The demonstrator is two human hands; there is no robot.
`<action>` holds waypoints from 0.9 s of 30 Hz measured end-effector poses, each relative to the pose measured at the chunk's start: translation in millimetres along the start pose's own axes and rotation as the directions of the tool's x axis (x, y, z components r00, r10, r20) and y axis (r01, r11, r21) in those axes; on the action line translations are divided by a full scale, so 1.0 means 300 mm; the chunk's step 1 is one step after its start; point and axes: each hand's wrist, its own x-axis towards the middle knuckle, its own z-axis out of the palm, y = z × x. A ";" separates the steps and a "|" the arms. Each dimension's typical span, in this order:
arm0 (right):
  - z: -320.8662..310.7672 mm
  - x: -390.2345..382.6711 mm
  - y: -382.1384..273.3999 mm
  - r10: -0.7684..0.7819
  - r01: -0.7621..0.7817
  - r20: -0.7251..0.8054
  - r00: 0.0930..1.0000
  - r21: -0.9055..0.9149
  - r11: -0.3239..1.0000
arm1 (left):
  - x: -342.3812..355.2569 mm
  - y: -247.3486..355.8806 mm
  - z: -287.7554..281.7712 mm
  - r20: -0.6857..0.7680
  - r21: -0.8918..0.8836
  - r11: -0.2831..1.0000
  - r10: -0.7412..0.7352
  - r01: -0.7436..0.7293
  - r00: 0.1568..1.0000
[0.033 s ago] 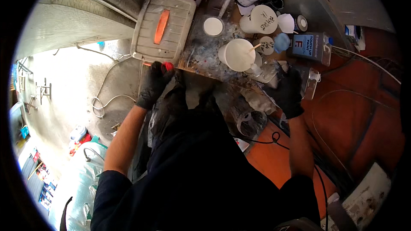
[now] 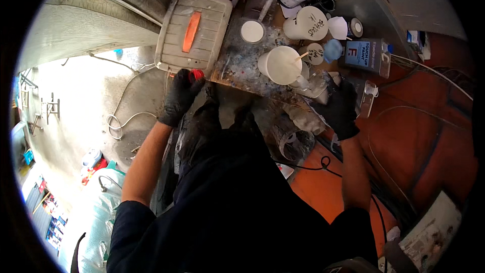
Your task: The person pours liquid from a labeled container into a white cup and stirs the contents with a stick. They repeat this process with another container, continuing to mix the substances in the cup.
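My left hand (image 2: 180, 96), in a black glove, pinches a small red cap (image 2: 197, 74) near the front corner of the lidded grey bin. My right hand (image 2: 337, 105), gloved too, is closed around a clear bottle (image 2: 316, 85). The bottle lies tilted, its neck toward the right rim of a white tub (image 2: 283, 65). Pale liquid fills part of that tub, and a thin stick (image 2: 301, 57) leans in it. My fingers hide part of the bottle.
A lidded bin (image 2: 189, 33) with an orange strip stands at left. Behind the tub are a white lidded container (image 2: 309, 24) and a cup of white stuff (image 2: 251, 31). Metal cans (image 2: 368, 56) stand at right. A black cable (image 2: 326, 164) loops over the orange floor.
My left hand has shifted very slightly upward with the red cap. My right hand and the bottle are nearly unmoved.
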 end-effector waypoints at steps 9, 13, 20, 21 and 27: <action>-0.062 0.057 -0.112 -0.003 0.005 0.030 1.000 -0.066 0.998 | 0.223 -0.022 -0.177 -0.015 0.406 0.887 0.245 -0.218 0.969; -0.083 0.079 -0.129 0.013 -0.010 0.058 0.998 -0.036 0.999 | 0.285 -0.007 -0.173 -0.005 0.491 0.865 0.124 -0.106 0.992; -0.084 0.083 -0.124 -0.008 0.013 0.059 0.998 -0.083 0.996 | 0.358 -0.069 -0.156 0.008 0.510 0.825 0.278 -0.243 0.961; -0.086 0.083 -0.126 0.012 -0.006 0.086 0.996 -0.073 0.997 | 0.360 -0.069 -0.153 0.019 0.513 0.824 0.270 -0.241 0.963; -0.095 0.091 -0.139 0.034 -0.027 0.121 0.992 -0.054 0.998 | 0.357 -0.062 -0.145 -0.016 0.514 0.824 0.285 -0.237 0.958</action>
